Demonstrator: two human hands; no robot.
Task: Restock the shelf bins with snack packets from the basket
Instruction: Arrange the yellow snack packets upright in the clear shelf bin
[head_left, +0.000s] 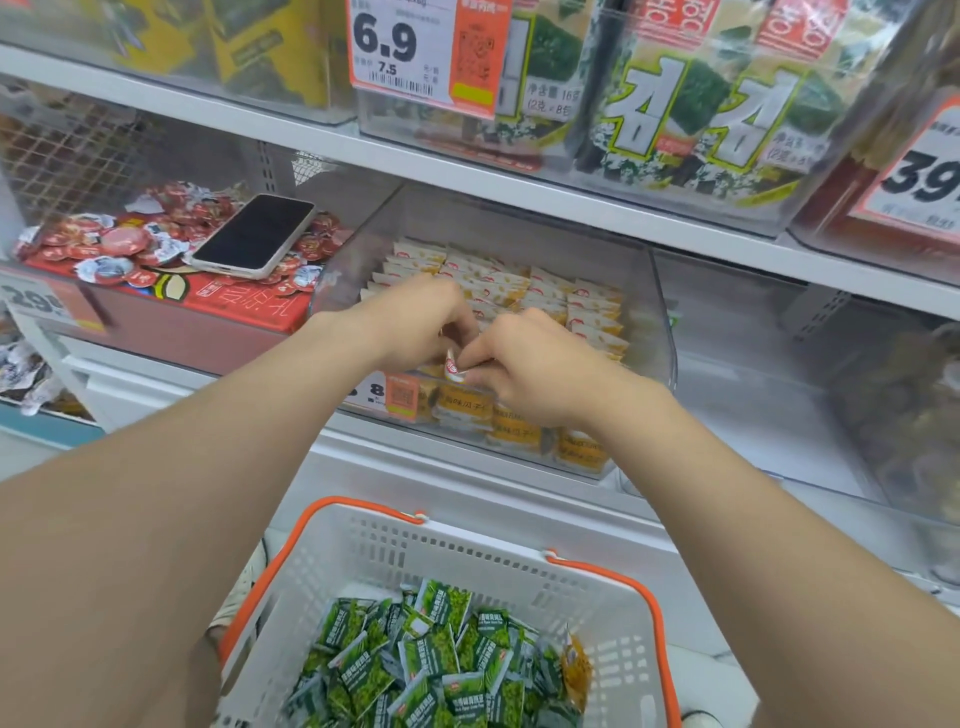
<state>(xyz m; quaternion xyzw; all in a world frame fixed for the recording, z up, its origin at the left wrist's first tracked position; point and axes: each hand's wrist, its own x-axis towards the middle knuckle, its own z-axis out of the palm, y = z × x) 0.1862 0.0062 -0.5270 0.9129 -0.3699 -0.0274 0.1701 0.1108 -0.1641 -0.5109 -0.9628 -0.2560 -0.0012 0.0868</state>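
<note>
A clear shelf bin holds rows of small yellow-and-white snack packets. Both my hands reach over its front edge. My left hand and my right hand meet there, fingers curled, and between them they pinch one yellow-and-white packet. Below stands a white basket with orange handles, filled with several green snack packets and one orange packet at its right side.
A phone lies on red round-lidded snacks in the bin to the left. Seaweed packs and price tags fill the shelf above. The clear bin to the right looks bare.
</note>
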